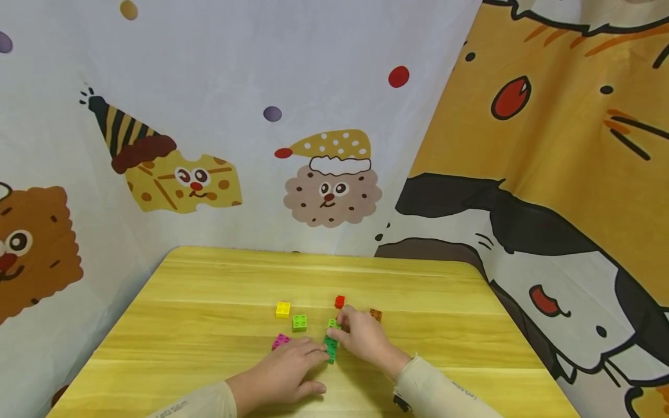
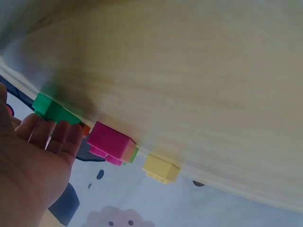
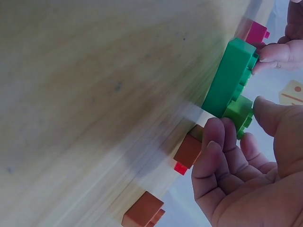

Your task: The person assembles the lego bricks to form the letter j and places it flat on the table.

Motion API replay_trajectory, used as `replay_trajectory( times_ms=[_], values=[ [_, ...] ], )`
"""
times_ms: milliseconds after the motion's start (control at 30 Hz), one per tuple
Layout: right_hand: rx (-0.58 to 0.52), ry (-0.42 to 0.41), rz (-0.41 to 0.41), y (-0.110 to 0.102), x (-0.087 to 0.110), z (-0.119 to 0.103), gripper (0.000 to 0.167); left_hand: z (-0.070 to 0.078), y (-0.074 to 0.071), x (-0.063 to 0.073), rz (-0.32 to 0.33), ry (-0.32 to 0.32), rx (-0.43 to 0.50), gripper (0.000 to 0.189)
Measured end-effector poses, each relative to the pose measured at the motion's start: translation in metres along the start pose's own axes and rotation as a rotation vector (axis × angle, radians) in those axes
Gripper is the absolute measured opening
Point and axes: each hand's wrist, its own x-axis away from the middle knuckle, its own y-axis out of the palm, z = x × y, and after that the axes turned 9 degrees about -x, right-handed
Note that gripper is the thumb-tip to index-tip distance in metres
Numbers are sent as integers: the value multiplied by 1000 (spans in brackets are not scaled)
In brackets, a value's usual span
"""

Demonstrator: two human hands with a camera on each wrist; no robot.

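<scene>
Hands on grainy wooden table, left hand fingertips touching studded dark-green brick, right hand pinching light-green brick.

A long dark green studded brick lies flat on the bench, studs up, running toward the person, with a small light green brick touching its far end, both near the middle front.

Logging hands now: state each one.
Left hand: open, fingertips touching the dark green brick.
Right hand: pinching the light green brick.
</scene>
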Motion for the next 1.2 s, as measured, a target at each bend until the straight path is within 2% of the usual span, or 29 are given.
replay_trajectory(
  times_ms=[300,433,567,867,1100,1200],
  values=[
    [81,-7,11,2,0,-2,46,0,-2,1,-19,17,14,63],
    [135,-16,17,4,0,-2,47,-1,-2,1,-14,30,9,63],
    [145,-21,20,4,1,-4,46,-3,-2,2,1,36,7,61],
    [150,-34,17,4,-1,-4,46,-8,-8,2,49,9,24,53],
    [154,-55,5,3,-1,-5,45,-15,-10,1,101,-7,-10,47],
    [158,-55,1,3,-1,-4,46,-18,-12,2,107,-37,-30,48]
  ],
)
